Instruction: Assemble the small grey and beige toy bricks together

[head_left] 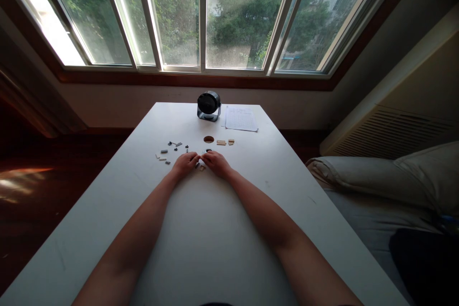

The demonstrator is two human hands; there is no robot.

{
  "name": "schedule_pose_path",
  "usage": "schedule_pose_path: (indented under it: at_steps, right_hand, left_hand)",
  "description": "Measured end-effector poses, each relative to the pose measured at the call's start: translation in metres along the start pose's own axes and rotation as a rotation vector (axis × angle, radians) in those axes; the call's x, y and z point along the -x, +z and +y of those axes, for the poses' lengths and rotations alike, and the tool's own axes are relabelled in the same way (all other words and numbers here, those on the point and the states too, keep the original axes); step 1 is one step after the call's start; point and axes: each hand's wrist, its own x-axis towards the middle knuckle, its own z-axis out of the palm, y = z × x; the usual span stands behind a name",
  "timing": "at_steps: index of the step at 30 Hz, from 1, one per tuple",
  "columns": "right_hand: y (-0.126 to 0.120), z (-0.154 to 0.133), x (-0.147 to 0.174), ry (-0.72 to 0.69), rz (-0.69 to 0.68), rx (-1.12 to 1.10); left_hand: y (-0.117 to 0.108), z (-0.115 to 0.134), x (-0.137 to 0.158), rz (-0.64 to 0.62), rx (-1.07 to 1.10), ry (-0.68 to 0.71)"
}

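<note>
Both my arms reach forward over the white table point(201, 229), and the hands nearly meet at its middle. My left hand point(185, 163) is closed, its fingertips pinched at something too small to make out. Close beside it, my right hand point(215, 161) is closed too, fingertips together next to the left ones. A small dark round piece point(208, 151) shows just beyond the right fingers. Under the fingertips lie a small dark piece point(197, 165) and a tan piece point(202, 168). Several small grey pieces point(164, 151) are scattered left of my left hand.
Two groups of small tan pieces point(221, 142) lie beyond my right hand, near a round brown spot point(208, 139). A black fan-like device point(209, 104) stands at the far edge, beside printed paper sheets point(241, 118). A cushioned seat point(373, 179) adjoins the table's right side.
</note>
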Motion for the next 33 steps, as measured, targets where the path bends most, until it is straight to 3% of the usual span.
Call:
schedule_pose_path:
  at_steps: [12,33]
  right_hand:
    - [0.003,0.002,0.002,0.048,-0.011,-0.088]
    - [0.001,0.000,0.001,0.039,-0.027,-0.016]
  left_hand:
    - [0.000,0.001,0.001,0.005,0.029,0.018]
    - [-0.005,0.010,0.003,0.018,0.023,-0.030]
